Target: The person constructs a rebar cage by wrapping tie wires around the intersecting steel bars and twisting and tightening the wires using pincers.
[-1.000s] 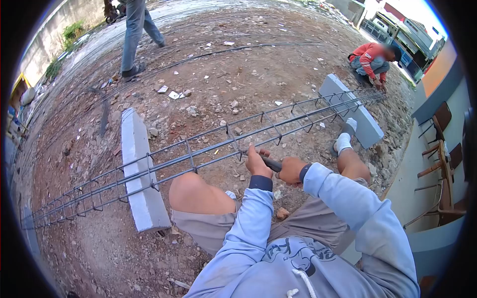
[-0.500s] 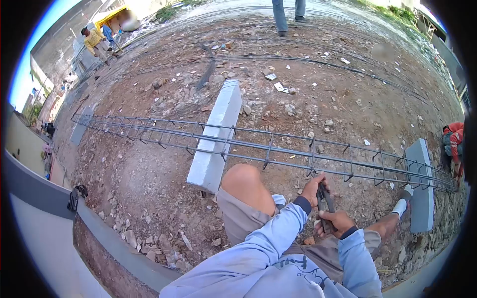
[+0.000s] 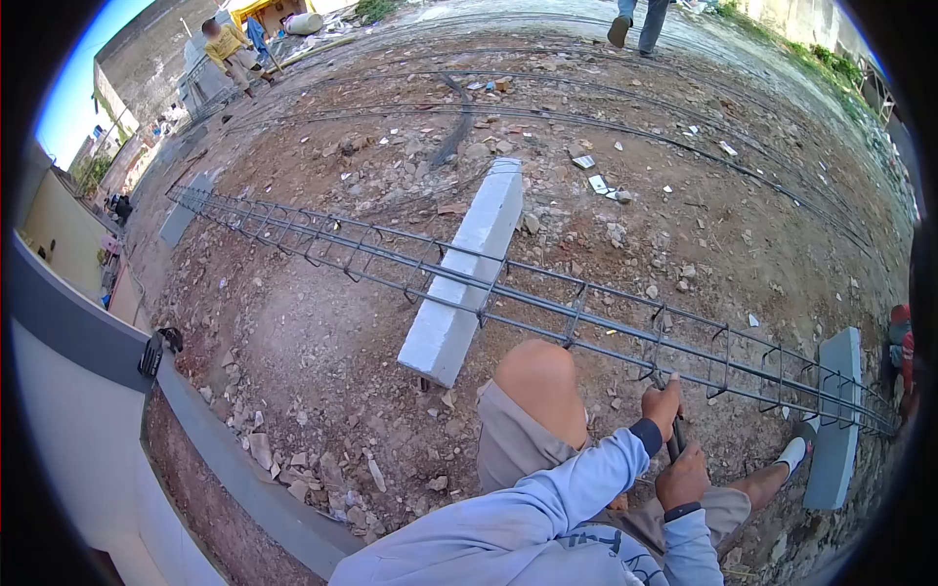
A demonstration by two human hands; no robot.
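Note:
A long rebar cage [image 3: 508, 292] of thin bars and square stirrups rests across pale blocks, one at centre [image 3: 470, 273] and one at right [image 3: 836, 420]. My left hand [image 3: 662, 406] is closed around the upper part of a dark tool [image 3: 676, 441], close to the cage's near bar. Lower down, my right hand [image 3: 682, 477] wraps round the same tool. The tool's tip is too small to make out against the bar.
A third block [image 3: 186, 210] supports the cage's far left end. Loose long bars [image 3: 625, 125] lie beyond. A person in yellow [image 3: 227, 49] stands back left, another's legs [image 3: 640, 21] at the top. Someone in red [image 3: 905, 354] is at the right edge. A low wall [image 3: 244, 488] runs lower left.
The view has swung left, so the cage now slants down to the right. Both hands have stayed on the dark tool by the cage. The person at the top has taken a step.

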